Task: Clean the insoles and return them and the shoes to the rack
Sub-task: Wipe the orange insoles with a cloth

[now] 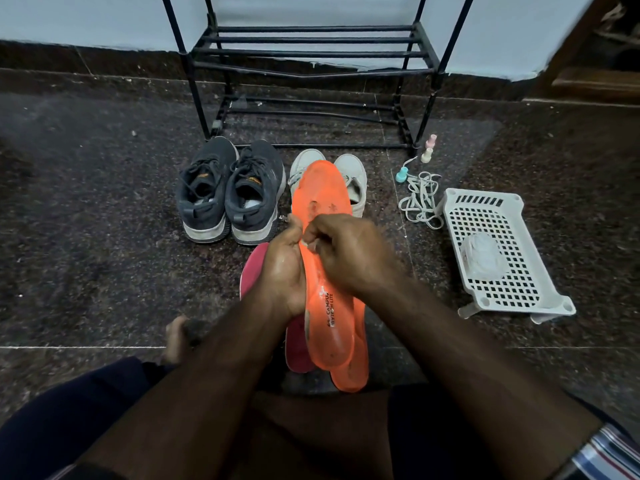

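Dark speckled floor [104,220]; both hands, left hand [282,271] and right hand [349,252], fingers clamped on orange insole [325,202], scuffed, dirt-spotted, printed lettering near heel.

the rack [311,64] stands against the wall. before it two pairs of shoes sit side by side, the laced pair [228,192] left of the other pair [346,174]. right of them lie cords [420,202], then a basket [502,254].
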`<state>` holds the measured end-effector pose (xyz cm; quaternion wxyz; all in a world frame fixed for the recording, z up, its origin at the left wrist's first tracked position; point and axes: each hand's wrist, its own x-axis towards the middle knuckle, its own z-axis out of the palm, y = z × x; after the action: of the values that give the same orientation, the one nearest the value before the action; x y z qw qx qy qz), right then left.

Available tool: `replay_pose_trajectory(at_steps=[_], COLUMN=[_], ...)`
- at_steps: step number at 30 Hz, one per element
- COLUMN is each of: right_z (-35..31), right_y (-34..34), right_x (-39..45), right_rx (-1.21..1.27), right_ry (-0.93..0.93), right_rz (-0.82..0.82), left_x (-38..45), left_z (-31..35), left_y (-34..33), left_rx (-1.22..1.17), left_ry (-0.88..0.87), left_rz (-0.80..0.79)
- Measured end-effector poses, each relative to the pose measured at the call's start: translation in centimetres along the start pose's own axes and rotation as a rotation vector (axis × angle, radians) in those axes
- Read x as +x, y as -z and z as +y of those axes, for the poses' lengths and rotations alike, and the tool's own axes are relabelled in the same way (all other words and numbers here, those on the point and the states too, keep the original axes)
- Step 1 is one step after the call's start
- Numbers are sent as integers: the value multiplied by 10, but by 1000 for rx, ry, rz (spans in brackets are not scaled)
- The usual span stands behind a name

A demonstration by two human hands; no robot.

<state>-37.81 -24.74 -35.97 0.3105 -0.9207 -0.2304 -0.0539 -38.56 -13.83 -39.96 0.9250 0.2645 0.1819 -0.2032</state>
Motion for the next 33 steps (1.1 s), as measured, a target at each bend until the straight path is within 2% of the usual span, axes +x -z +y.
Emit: replay_pose_trajectory(at_steps=[2, 5, 7, 12, 17, 19, 22, 27, 33], right_z=[-1, 4, 9, 4, 9, 9, 4, 15, 8], right_y=[5, 17, 20, 18, 19, 16, 10, 15, 10], right_x=[-2, 7, 12, 6, 8, 7, 4, 15, 10], right_rx=[81, 80, 6, -54, -43, -104, -113, -118, -100], right_ry=[-17, -16, -6, 30, -8, -40, 9, -4, -28], right_rz=[-18, 197, 273, 84, 122, 91, 54, 171, 22], left_x=[1, -3, -4, -3, -3, -3, -2, -3, -1], left_z=[2, 1, -1, 0, 0, 1, 1, -3, 0], left_y=[0, -6, -7, -5, -6, -6, -7, -5, -4], left_rx=[2, -6, -21, -47, -67, -55, -43, -6, -8], left_ry=[-20, -19, -4, -19, -19, -28, -45, -5, -4], left_rz=[-10, -76, -104, -122, -102, -85, -64, -53, -6])
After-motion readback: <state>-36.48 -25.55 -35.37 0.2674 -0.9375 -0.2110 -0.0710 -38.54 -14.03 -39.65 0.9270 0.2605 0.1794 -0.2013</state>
